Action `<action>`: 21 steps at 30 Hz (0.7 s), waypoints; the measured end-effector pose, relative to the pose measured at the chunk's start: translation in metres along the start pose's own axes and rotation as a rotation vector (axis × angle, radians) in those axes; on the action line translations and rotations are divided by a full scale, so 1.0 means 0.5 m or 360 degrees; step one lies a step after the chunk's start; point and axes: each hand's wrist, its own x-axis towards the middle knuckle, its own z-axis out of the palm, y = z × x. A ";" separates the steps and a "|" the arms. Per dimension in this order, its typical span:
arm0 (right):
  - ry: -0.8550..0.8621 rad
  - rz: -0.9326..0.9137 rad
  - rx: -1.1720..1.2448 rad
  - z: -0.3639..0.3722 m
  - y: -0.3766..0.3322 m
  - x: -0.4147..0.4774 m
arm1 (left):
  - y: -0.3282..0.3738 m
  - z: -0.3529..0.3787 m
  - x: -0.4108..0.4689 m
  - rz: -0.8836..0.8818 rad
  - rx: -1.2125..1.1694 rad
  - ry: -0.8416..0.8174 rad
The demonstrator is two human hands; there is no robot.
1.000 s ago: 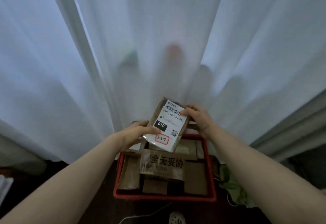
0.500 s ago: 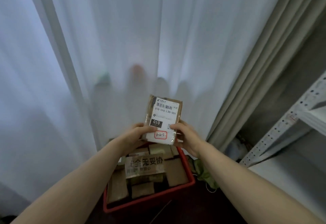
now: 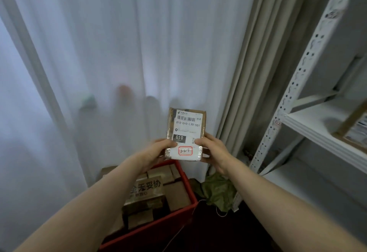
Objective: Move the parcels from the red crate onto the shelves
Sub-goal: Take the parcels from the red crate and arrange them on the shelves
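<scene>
The parcel [image 3: 185, 132] you hold is brown cardboard under glossy, crinkled clear tape [image 3: 200, 151], with a matt white paper label [image 3: 187, 121]. The red crate [image 3: 151, 230] looks like smooth plastic. The sheer curtain [image 3: 139, 43] before you is thin white cloth. The shelf upright [image 3: 297, 77] is white-painted perforated metal.

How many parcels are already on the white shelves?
1: a brown parcel lies on the middle shelf at the right edge, partly cut off. More may sit out of frame. The held parcel isn't shelved.

From my station I see my left forearm [image 3: 99, 202] and right forearm [image 3: 278, 196] bare to the frame edge, left hand [image 3: 156, 152] and right hand [image 3: 214, 152] ungloved.
</scene>
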 end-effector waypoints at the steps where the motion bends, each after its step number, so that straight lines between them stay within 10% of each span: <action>1: 0.0014 -0.0010 0.0015 -0.012 -0.001 -0.007 | 0.003 0.014 -0.001 -0.0001 0.0013 -0.0005; 21: 0.0540 -0.0132 0.0214 -0.373 0.003 -0.204 | 0.022 0.410 0.083 0.0033 0.0418 -0.0434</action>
